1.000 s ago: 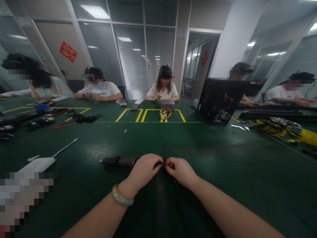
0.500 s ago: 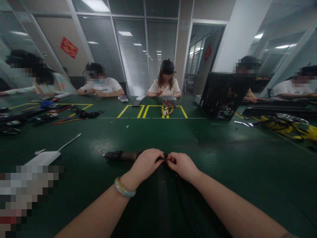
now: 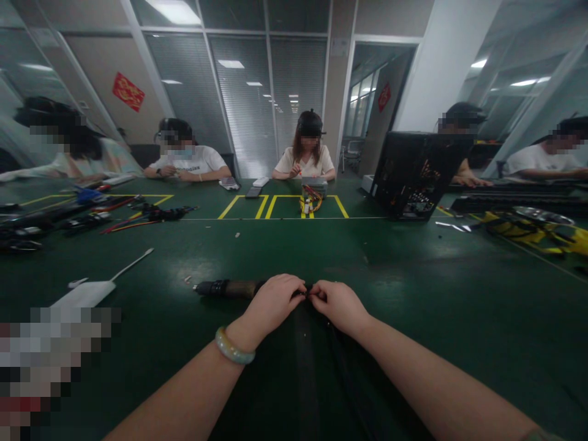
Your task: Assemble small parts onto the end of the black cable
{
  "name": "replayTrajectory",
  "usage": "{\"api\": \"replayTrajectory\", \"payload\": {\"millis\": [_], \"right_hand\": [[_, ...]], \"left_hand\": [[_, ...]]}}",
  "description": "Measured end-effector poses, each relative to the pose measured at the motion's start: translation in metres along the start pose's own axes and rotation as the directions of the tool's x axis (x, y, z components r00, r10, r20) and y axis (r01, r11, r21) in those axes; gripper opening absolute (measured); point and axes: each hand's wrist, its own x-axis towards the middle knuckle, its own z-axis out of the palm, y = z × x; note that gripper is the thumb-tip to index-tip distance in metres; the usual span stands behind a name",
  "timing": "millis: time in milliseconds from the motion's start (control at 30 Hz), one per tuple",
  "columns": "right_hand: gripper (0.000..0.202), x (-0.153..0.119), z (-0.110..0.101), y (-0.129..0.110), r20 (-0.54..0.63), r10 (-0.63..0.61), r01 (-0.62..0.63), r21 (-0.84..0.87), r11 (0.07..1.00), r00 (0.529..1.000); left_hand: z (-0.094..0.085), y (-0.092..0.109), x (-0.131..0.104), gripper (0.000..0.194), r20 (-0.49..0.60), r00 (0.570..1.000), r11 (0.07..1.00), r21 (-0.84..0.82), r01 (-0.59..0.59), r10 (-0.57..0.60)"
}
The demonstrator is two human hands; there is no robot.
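Note:
My left hand and my right hand meet fingertip to fingertip above the green table. Both are closed in a pinch on something small and dark between them, too small to make out. Behind my left hand lies a dark cylindrical tool with a metal tip pointing left; its right part is hidden by the hand. A dark cable runs from below my right hand toward the near edge.
Left are a white device with a thin lead and cable bundles. Across the table stand a black case and a metal box with coloured wires. Yellow cables lie right. Several people sit around the table.
My hands have stayed nearly in place, still pinched together, with only slight finger movement. The whole view has shifted very slightly.

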Motion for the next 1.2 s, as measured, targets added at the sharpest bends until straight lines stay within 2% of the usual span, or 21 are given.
{"api": "replayTrajectory", "payload": {"millis": [167,433,933,1200], "right_hand": [[0.015,0.0,0.001,0.0,0.035,0.07,-0.072,0.063,0.995,0.997],[0.013,0.001,-0.003,0.0,0.02,-0.008,0.007,0.046,0.999,1.0],[0.014,0.0,0.0,-0.002,0.044,0.074,-0.076,0.043,0.996,0.996],[0.015,0.0,-0.001,-0.005,-0.015,-0.025,0.024,-0.009,1.0,1.0]], "left_hand": [[0.001,0.001,0.0,0.011,-0.007,1.0,1.0,0.01,0.011,-0.011],[0.002,-0.001,0.001,0.008,-0.007,1.0,1.0,0.013,-0.007,0.008],[0.001,0.009,0.002,0.007,-0.022,0.999,0.997,0.073,-0.021,0.023],[0.001,0.007,0.003,0.004,0.005,0.999,0.999,0.04,-0.033,0.033]]}}
